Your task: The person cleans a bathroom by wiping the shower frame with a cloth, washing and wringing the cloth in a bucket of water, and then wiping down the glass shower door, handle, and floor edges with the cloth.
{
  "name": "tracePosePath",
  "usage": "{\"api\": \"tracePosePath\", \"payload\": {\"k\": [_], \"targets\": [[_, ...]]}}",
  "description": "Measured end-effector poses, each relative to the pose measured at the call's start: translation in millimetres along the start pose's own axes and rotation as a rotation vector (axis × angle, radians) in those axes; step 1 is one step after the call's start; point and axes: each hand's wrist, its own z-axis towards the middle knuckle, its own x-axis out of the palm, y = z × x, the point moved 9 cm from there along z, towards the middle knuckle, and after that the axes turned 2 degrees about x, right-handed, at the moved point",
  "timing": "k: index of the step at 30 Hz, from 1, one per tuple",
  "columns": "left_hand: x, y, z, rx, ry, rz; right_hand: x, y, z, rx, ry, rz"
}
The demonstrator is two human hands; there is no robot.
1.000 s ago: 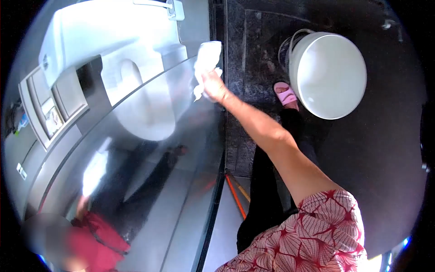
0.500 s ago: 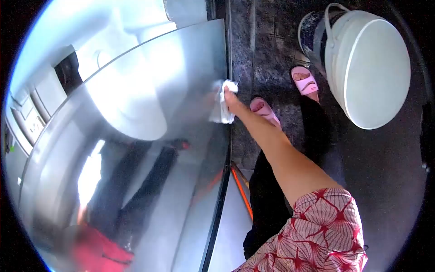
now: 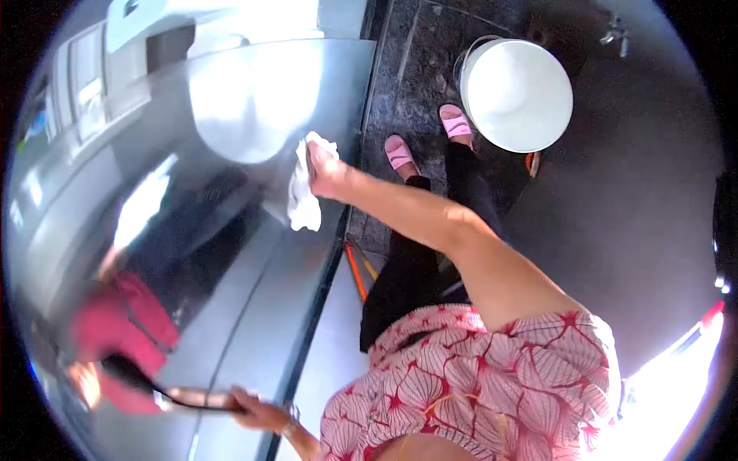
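Note:
My right hand is closed on a crumpled white cloth and presses it against the upper part of the large glass panel. Low in the view, near the panel's edge, my left hand is closed at the end of a thin dark bar. That bar runs left across the glass and is blurred, and its far end cannot be told apart from the reflections.
A white bucket stands on the dark floor beside my feet in pink slippers. Orange and tan sticks lie by the panel's lower edge. A tap is at the upper right. The toilet shows beyond the glass.
My right hand has moved left onto the glass with the cloth, away from the panel's edge. My left hand and the dark bar have come into view. The bucket appears further left as the view shifts.

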Motion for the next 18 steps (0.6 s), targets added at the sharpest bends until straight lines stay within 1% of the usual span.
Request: {"api": "tracePosePath", "payload": {"k": [1, 2, 3, 4, 5, 6, 8, 9, 11, 12, 13, 14, 15, 16, 18], "targets": [[2.8, 1.1, 4.8, 0.122, 0.0, -0.039, -16.4, 32.2, 0.9, -0.008, 0.024, -0.011], [11.0, -31.9, -1.1, 0.169, -0.013, -0.045, -32.2, 62.7, 13.7, -0.051, 0.073, 0.206], [18.2, -47.1, -2.2, 0.247, 0.018, -0.034, -43.3, 87.7, 24.8, -0.087, 0.13, 0.426], [28.9, -47.3, -2.0, 0.19, 0.072, -0.051, -46.5, 108.3, 27.1, -0.104, 0.19, 0.657], [28.7, -59.1, -8.9, 0.265, 0.028, 0.07, -61.7, 137.7, 23.8, -0.126, 0.241, 0.728], [34.8, -70.9, -13.7, 0.321, 0.017, 0.138, -80.3, 168.2, 22.2, -0.176, 0.268, 0.713], [45.2, -90.0, -23.8, 0.395, 0.0, 0.145, -127.2, 212.0, 8.9, -0.259, 0.299, 0.615], [47.2, -111.8, -33.7, 0.447, -0.032, 0.177, -154.4, 230.3, -1.7, -0.307, 0.305, 0.563], [56.5, -143.5, -49.1, 0.454, -0.078, 0.126, -201.0, 260.1, -27.5, -0.402, 0.3, 0.4], [57.9, -86.6, -47.3, 0.484, -0.103, 0.041, -174.9, 273.3, -58.9, -0.479, 0.294, 0.272], [62.9, -93.2, -51.2, 0.473, -0.11, 0.032, -181.2, 284.8, -61.8, -0.538, 0.288, 0.178], [68.2, -97.5, -52.0, 0.418, -0.061, 0.065, -183.9, 297.3, -65.4, -0.598, 0.272, 0.076], [69.6, -91.7, -44.0, 0.361, -0.01, 0.088, -173.2, 313.1, -69.3, -0.664, 0.259, -0.042], [69.9, -91.4, -42.2, 0.352, -0.019, 0.074, -163.6, 320.2, -65.4, -0.718, 0.24, -0.172], [61.7, -95.2, -43.1, 0.451, -0.1, 0.033, -140.5, 323.5, -61.5, -0.768, 0.193, -0.369]]}}
